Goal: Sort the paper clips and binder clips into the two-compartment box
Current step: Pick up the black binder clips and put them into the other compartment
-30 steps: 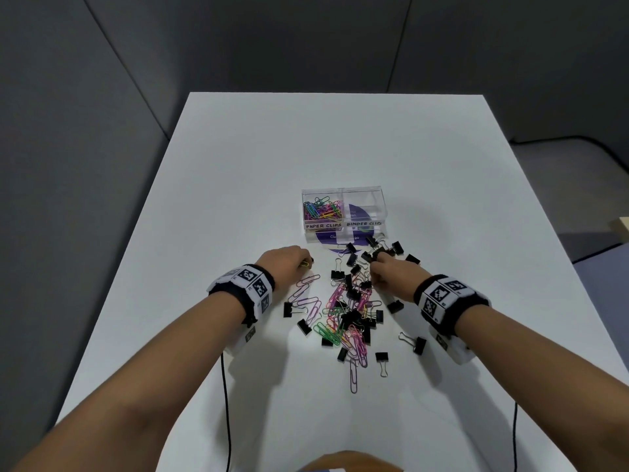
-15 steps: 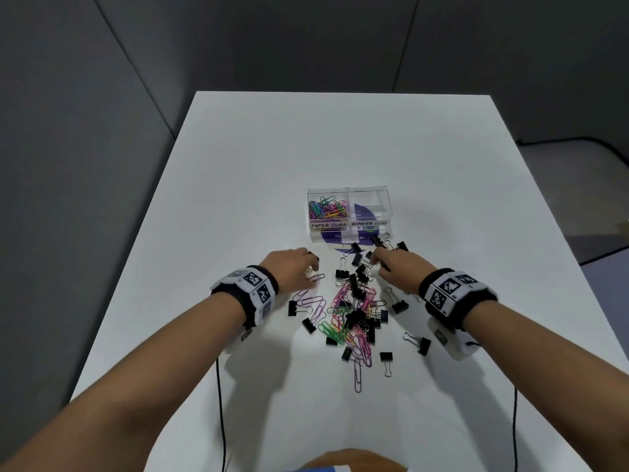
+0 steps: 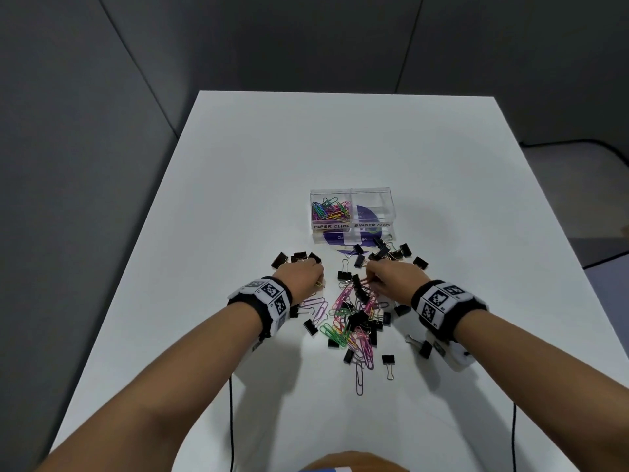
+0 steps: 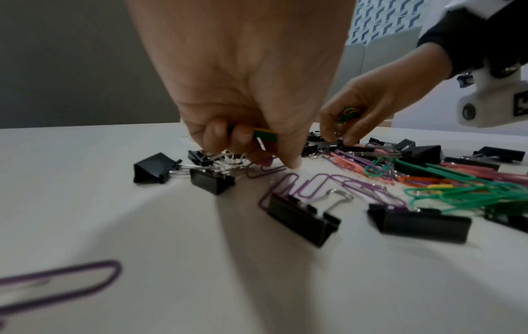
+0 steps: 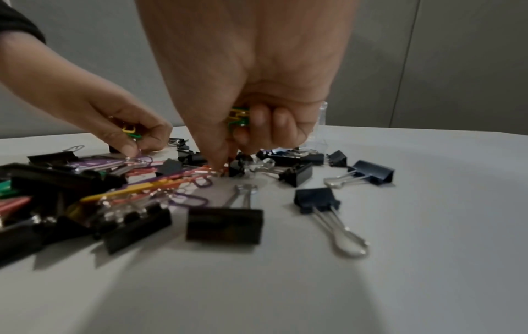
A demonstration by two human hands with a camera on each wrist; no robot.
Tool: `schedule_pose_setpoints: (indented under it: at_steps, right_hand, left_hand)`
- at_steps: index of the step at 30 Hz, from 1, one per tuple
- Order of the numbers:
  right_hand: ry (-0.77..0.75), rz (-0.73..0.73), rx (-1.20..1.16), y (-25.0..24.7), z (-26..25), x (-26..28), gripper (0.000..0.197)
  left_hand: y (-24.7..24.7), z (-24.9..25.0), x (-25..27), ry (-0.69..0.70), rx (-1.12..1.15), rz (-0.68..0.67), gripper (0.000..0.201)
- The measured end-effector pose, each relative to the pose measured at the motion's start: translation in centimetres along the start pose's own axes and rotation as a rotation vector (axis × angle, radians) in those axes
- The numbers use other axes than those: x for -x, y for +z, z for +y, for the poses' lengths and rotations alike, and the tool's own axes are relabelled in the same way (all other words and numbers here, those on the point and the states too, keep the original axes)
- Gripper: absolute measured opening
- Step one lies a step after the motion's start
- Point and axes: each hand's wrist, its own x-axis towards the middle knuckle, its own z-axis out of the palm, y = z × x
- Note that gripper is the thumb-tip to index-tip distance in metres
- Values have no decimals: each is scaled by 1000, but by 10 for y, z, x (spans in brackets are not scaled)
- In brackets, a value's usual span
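A clear two-compartment box (image 3: pixel 352 212) stands past the pile; its left half holds several coloured paper clips (image 3: pixel 330 211), its right half looks bare. A mixed pile (image 3: pixel 354 321) of coloured paper clips and black binder clips lies on the white table (image 3: pixel 238 182). My left hand (image 3: pixel 301 275) grips yellow and green paper clips (image 4: pixel 264 135) in its curled fingers while its fingertips touch a purple paper clip (image 4: pixel 265 170). My right hand (image 3: pixel 391 279) also holds yellow and green paper clips (image 5: pixel 238 116) and pinches at an orange clip (image 5: pixel 211 169) in the pile.
Several black binder clips (image 3: pixel 296 258) lie just beyond my left hand, and more (image 3: pixel 391 252) lie in front of the box. Loose binder clips (image 3: pixel 388 362) and a long purple paper clip (image 3: pixel 359 379) lie nearer me. Thin cables hang from both wrists.
Both hands have stayed at the pile's far edge, fingers working down among the clips. The left hand slid slightly nearer, uncovering a group of binder clips beyond it.
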Motion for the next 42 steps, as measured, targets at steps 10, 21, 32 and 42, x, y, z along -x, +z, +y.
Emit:
schedule_pose_setpoints:
  at_steps: [10, 21, 32, 42]
  right_hand:
    - [32, -6, -10, -9, 5, 0, 24]
    - [122, -153, -43, -7, -5, -12, 21]
    - [194, 4, -326, -16, 8, 1, 16]
    - [156, -81, -341, -9, -5, 1, 14]
  left_hand:
    - [-14, -23, 12, -93, 314, 15, 26]
    - [-9, -20, 17, -81, 269, -39, 23]
    - [1, -8, 17, -60, 67, -103, 34]
    - [-2, -5, 15, -29, 50, -97, 22]
